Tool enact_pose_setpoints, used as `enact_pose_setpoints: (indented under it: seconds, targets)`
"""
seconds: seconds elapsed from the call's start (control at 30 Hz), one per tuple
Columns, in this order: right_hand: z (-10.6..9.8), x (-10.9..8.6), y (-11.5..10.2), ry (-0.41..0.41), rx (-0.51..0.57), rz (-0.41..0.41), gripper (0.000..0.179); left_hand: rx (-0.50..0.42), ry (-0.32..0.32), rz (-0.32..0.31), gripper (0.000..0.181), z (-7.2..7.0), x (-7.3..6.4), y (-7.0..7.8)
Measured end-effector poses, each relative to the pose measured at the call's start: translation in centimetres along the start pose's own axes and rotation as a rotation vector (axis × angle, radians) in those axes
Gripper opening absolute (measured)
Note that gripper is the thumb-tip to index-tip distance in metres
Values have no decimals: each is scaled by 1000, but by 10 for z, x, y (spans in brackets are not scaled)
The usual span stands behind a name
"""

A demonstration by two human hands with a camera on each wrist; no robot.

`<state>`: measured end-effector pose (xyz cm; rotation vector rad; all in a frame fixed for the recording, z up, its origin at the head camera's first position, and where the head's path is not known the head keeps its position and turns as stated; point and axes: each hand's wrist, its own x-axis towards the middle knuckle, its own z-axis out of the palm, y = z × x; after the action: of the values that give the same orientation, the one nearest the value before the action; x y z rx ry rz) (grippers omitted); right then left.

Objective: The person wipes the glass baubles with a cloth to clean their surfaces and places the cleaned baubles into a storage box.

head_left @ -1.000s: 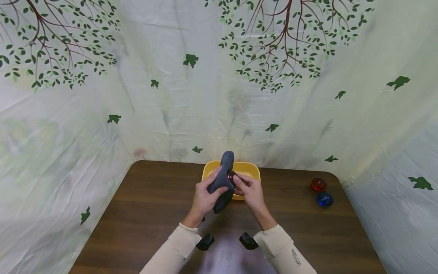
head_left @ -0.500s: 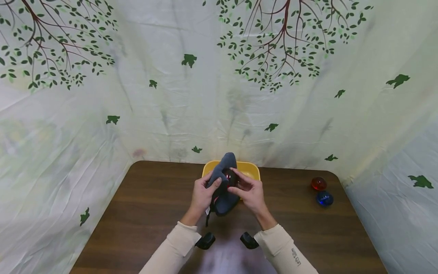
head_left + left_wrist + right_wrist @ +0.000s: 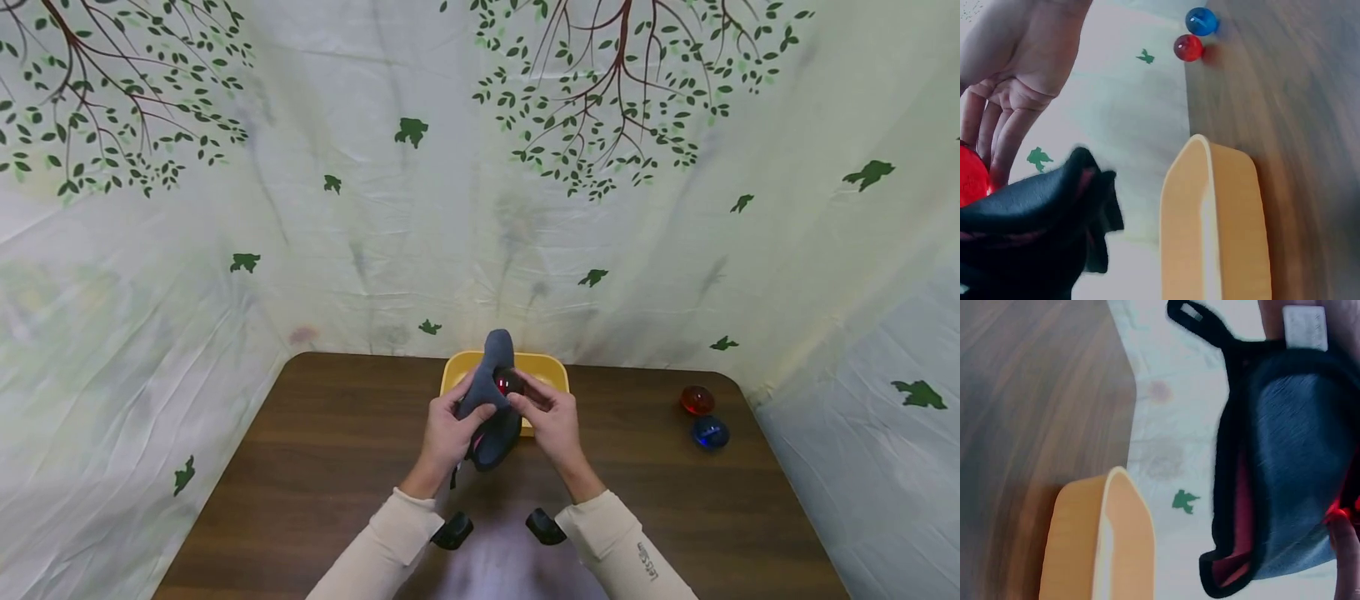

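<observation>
My left hand grips a blue-grey cloth oven mitt, thumb on the near side. The mitt has black binding, a pink-red lining, a hanging loop and a white tag, plain in the right wrist view. With its thumb and fingers, my right hand holds a clear dark-red ball against the mitt's folded cloth. At the left edge of the left wrist view, the same red ball glows bright beside the right fingers. Both hands are raised in front of the yellow tray, and the mitt hides part of the ball.
Behind the hands, the yellow tray stands at the table's back edge. To the right, a second red ball and a blue ball lie side by side on the brown wooden table. A leaf-patterned curtain hangs behind.
The mitt swings toward the right hand, then tips back up and over the tray. The ball shows more, then is partly covered again, while the right fingers shift around it.
</observation>
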<state>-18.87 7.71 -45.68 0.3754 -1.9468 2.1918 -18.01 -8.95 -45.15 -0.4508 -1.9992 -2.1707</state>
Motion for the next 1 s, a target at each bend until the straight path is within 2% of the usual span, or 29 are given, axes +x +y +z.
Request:
enact_pose_setpoints:
  seconds: [0.1, 0.23, 0.33, 0.43, 0.53, 0.6, 0.7, 0.8, 0.87, 0.93, 1.0]
  targets:
    - [2, 0, -1, 31, 9, 72, 34, 82, -14, 76, 60, 1, 0, 3]
    - [3, 1, -2, 55, 8, 135, 33, 176, -43, 195, 60, 2, -2, 17]
    - [3, 1, -2, 52, 35, 146, 32, 209, -55, 235, 57, 3, -3, 26]
    - [2, 0, -1, 35, 75, 125, 32, 186, -43, 190, 56, 3, -3, 24]
    - [2, -1, 0, 12, 99, 70, 36, 113, -3, 93, 54, 3, 0, 13]
    - [1, -1, 1, -10, 109, 18, 41, 57, 38, 24, 51, 2, 1, 6]
    - [-1, -1, 3, -67, 100, -91, 50, -3, 88, -40, 46, 3, 2, 0]
    - [-3, 0, 5, -128, 68, -200, 56, -18, 106, -50, 44, 3, 2, -3]
    - [-4, 0, 6, -138, 46, -235, 56, -30, 103, -51, 43, 4, 2, -3]
    - [-4, 0, 5, -121, 35, -221, 55, -38, 93, -49, 44, 4, 0, -3]
    - [-3, -1, 4, -77, 22, -173, 52, -38, 78, -39, 47, 4, -1, -2]
